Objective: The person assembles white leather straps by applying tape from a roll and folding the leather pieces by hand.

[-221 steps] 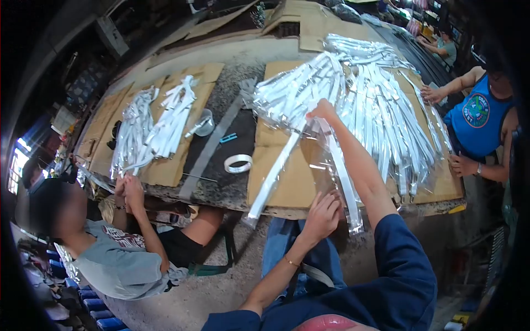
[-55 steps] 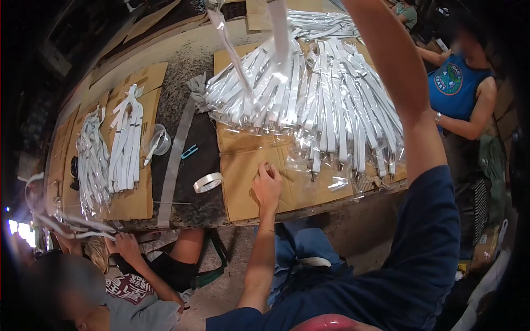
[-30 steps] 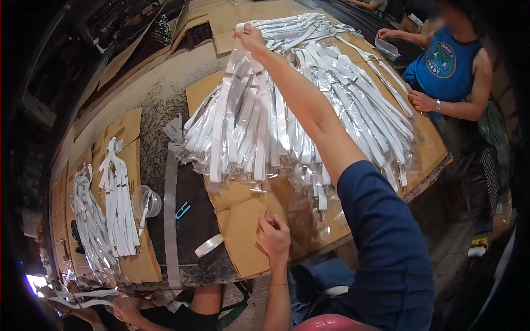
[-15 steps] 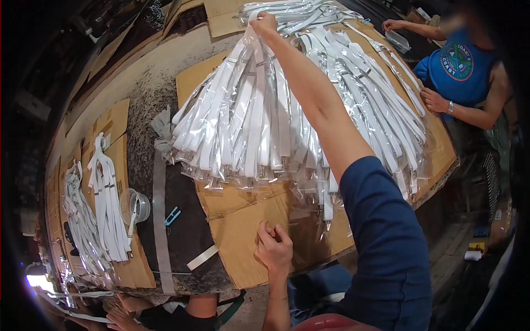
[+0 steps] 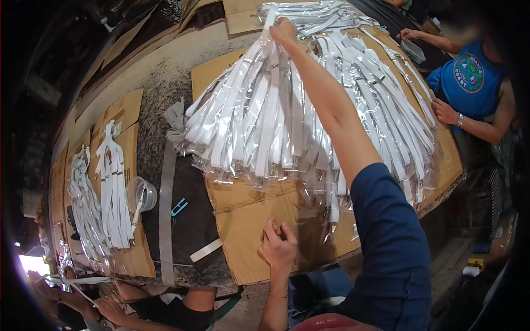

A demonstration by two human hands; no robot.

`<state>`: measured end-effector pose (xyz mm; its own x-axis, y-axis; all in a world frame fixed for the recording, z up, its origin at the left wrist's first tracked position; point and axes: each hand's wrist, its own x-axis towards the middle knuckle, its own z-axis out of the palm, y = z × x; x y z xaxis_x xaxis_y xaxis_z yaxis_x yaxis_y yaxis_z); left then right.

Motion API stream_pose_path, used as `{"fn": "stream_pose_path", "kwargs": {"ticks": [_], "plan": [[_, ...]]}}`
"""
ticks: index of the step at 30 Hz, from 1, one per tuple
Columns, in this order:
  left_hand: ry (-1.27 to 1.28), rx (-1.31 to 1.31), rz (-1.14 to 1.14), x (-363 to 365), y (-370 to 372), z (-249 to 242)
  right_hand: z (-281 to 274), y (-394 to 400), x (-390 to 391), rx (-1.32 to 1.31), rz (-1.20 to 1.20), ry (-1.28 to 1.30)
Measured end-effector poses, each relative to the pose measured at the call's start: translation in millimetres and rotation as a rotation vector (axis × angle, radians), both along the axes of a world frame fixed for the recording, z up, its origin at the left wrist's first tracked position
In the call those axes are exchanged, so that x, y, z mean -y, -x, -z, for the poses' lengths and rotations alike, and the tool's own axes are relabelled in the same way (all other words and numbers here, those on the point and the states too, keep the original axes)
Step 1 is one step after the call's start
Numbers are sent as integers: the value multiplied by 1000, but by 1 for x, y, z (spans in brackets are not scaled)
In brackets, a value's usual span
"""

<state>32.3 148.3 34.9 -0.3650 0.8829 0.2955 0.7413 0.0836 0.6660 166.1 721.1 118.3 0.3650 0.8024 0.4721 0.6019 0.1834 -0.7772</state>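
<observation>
My right hand (image 5: 283,33) reaches to the far end of the table, its fingers closed on the top end of bagged white suspenders (image 5: 256,116). They fan out toward me in clear plastic sleeves, with metal clips at the near ends. Another fanned bundle of bagged suspenders (image 5: 381,105) lies to the right, partly behind my forearm. My left hand (image 5: 279,245) hovers low over bare cardboard (image 5: 237,220), fingers loosely bent and apart, with nothing visible in them.
Further left, loose white suspenders (image 5: 114,193) lie beside a clear plastic tub (image 5: 146,196). Light-blue thread snips (image 5: 179,207) and a white strip (image 5: 205,251) rest nearby. A person in a blue top (image 5: 469,77) is at the right edge; another person's hand (image 5: 113,311) shows bottom left.
The whole scene has shifted slightly right in view. My right hand appears slightly lower on the suspenders' top end, with more white strap showing above it. My left hand stays over the cardboard.
</observation>
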Motion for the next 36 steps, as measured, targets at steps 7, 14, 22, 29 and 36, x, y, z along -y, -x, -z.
{"fn": "stream_pose_path", "kwargs": {"ticks": [7,14,22,29,36], "plan": [[35,26,-14,0,0,-6,-7,-2,59,196,-37,-77],[46,58,-5,1,-1,-5,17,7,80,186,-32,55],[7,63,4,3,-1,-2,3,26,74,124,60,306],[7,54,6,0,0,-3,3,18,47,-334,1,225],[14,39,4,0,0,-3,-13,4,24,-995,-388,204]]}}
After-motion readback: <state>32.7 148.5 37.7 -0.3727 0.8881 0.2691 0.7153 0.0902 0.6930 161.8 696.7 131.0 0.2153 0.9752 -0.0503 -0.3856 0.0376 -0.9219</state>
